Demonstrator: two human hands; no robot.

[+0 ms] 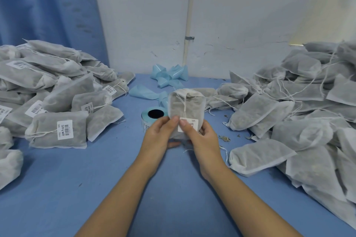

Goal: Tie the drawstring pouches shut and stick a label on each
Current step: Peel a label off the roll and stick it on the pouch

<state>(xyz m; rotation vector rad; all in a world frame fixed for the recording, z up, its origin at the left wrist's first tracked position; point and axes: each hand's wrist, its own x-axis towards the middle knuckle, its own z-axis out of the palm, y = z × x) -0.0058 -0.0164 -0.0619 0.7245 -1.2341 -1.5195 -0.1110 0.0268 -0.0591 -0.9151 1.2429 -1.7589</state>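
One drawstring pouch is held upright above the middle of the desk, just in front of the label roll. It is pinched at its lower part by the left hand and the right hand: the thumbs lie on the front and the other fingers are curled behind it. Its drawstring is already pulled tight and hangs down the front. A white label is being pressed on under the right thumb, so the labelling step is judged to be in hand. Whether the label is fully stuck cannot be told, as part of it is covered. Next, it should be smoothed flat, and the pouch laid with the labelled pouches on the left. Then one must be taken from the unlabelled pouches on the right
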